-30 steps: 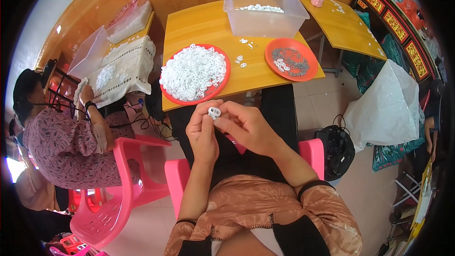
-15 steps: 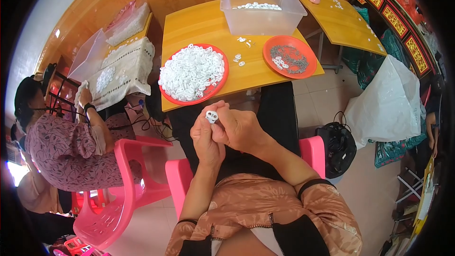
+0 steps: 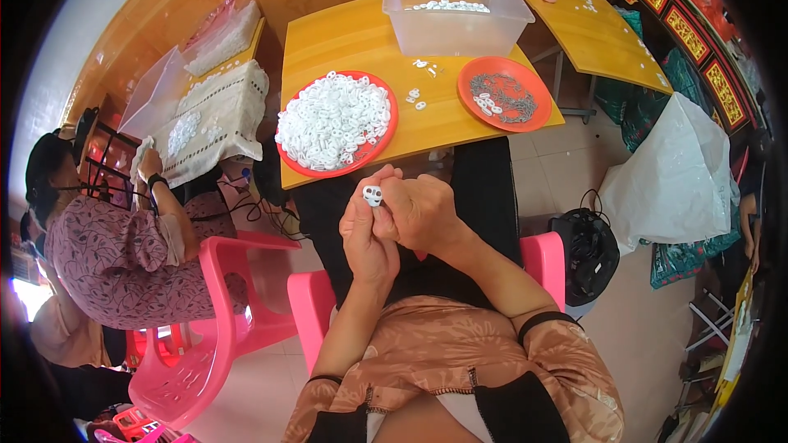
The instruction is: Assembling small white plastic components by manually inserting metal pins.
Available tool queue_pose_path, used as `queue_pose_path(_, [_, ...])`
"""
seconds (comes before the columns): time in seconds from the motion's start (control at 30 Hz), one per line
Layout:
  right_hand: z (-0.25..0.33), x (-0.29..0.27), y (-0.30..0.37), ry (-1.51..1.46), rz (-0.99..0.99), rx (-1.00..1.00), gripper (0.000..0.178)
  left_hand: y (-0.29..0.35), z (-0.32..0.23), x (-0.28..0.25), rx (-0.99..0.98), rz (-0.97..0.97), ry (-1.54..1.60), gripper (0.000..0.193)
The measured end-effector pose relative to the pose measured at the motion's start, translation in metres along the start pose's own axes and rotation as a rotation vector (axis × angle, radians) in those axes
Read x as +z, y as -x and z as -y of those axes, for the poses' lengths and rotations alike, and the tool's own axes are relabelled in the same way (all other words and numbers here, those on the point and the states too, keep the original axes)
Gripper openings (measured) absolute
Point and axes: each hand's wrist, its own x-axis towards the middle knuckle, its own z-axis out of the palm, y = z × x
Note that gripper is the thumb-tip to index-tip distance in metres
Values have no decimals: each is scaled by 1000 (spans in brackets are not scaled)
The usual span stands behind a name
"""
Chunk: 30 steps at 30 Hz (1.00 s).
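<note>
Just in front of the table edge, my left hand (image 3: 361, 234) pinches a small white plastic piece with holes (image 3: 373, 195) between thumb and fingers. My right hand (image 3: 419, 209) presses against it from the right, fingers curled and closed on the same piece; its fingertips are partly hidden. Beyond my hands, a red plate (image 3: 392, 134) carries a large heap of white plastic pieces (image 3: 332, 119). To the right, an orange-red plate (image 3: 538, 121) holds small grey metal parts (image 3: 519, 104) and a few white pieces (image 3: 487, 104).
A clear plastic bin (image 3: 460, 33) with white pieces stands at the back of the yellow table (image 3: 328, 41). Loose white pieces lie between the plates. On my left, a person (image 3: 131, 254) works over a cloth (image 3: 222, 127); a pink chair (image 3: 222, 320) stands near. A white sack (image 3: 669, 176) is at right.
My hands have shifted slightly to the right, and the white piece between them has tilted a little. Both hands keep their hold.
</note>
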Motion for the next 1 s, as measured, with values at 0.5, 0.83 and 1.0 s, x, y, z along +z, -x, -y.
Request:
queue_pose_path(0.5, [-4,11,10,3,-1,9,16,-2,8,-5,-39,-75,15,39])
queue_pose_path(0.83, [2,9,6,-230,109,218,14,-6,7,-3,-3,-155,44,36])
queue_pose_path(1.0, [12,4,-1,-664,143,541,18,-8,1,-8,-3,-180,-17,36])
